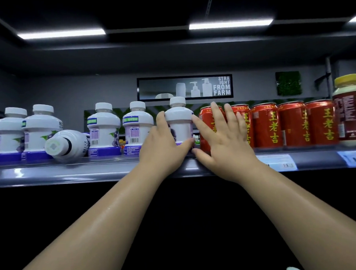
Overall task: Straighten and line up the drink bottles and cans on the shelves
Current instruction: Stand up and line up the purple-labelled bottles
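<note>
White bottle (178,118): upright at the front edge of the shelf (72,173), beside red cans (292,124).
Left hand (163,148): curled round the bottle.
Right hand (225,140): fingers straight and spread, against the cans.
Fallen bottle (67,145): on its side, further left.

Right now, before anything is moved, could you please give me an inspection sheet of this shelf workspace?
Surface: grey shelf, with price tags on its front edge.
Job's things: white bottles upright at left; fallen bottle on its side among them, cap toward the camera; red cans upright in a row at right.
Clutter: jar with a yellow lid at far right.
Grippers: left hand grips the held bottle, which is upright; right hand has its fingers spread in front of the cans, forefinger at that bottle's side.
Cables: nothing seen.
Surroundings: sign reading "STRAIGHT FROM FARM"; ceiling lights.
</note>
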The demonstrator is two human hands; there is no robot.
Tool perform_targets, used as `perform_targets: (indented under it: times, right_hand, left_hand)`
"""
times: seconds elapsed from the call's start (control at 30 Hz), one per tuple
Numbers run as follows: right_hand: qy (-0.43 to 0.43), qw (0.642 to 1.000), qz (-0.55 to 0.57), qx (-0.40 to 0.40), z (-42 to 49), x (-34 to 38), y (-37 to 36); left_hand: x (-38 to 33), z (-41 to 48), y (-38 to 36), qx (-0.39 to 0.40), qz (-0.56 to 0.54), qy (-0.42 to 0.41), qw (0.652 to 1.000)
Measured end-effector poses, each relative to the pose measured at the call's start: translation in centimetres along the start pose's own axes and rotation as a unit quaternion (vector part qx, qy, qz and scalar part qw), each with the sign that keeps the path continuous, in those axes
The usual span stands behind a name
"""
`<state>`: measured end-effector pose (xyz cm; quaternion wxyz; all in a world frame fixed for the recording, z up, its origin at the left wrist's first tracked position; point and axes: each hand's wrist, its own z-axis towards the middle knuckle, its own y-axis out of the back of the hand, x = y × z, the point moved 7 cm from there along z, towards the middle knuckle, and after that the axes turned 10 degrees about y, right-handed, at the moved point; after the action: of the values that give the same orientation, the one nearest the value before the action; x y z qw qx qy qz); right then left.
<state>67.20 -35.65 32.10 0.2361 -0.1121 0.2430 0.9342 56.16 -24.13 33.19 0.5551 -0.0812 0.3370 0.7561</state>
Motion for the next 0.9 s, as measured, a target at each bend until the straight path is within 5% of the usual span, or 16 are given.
perform_targets:
  times: [0.13, 0.3, 0.73, 0.9]
  right_hand:
    - [-0.006, 1.0, -0.006, 0.026, 0.0, -0.1, -0.2]
    - [-0.017, 1.0, 0.002, 0.015, -0.2, -0.3, -0.1]
    - [-0.018, 1.0, 0.001, 0.022, -0.3, -0.3, -0.3]
    - [-0.02, 0.999, 0.003, 0.027, -0.4, -0.4, -0.2]
  left_hand:
    - [0.5, 0.2, -0.6, 0.049, 0.033, 0.021, 0.998]
    - [0.1, -0.8, 0.2, -0.01, 0.011, -0.003, 1.0]
    - [0.5, 0.1, -0.9, 0.045, 0.07, 0.025, 0.996]
    - [0.4, -0.5, -0.1, -0.015, 0.06, 0.022, 0.998]
